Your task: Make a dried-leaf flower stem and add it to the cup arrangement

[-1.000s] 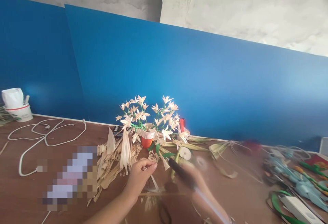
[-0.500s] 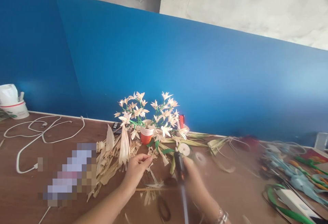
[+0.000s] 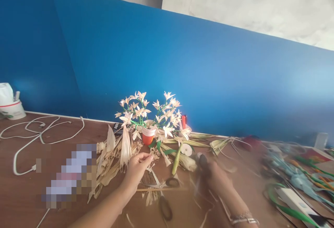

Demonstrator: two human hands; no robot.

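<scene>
My left hand (image 3: 137,168) pinches a small pale husk piece over the brown table (image 3: 31,200), close to a heap of dried corn husks (image 3: 114,155). My right hand (image 3: 215,177) is smeared by motion; it is closed round a dark stick-like tool (image 3: 203,161) with its tip pointing away from me. Scissors (image 3: 163,195) lie on the table between my hands. Behind them an orange paper cup (image 3: 148,137) holds a bunch of cream husk flowers (image 3: 151,111) on green stems.
White cables (image 3: 39,134) loop across the left side, with a white tub (image 3: 12,108) at the far left edge. A white tape roll (image 3: 186,149) lies near the cup. Green ribbon, a white box (image 3: 297,203) and coloured craft bits crowd the right. A blue wall panel (image 3: 208,82) backs the table.
My right hand swung the dark tool from upright over the table round to point away, and moved a little right. The left hand kept its pinch. The view tilted slightly down.
</scene>
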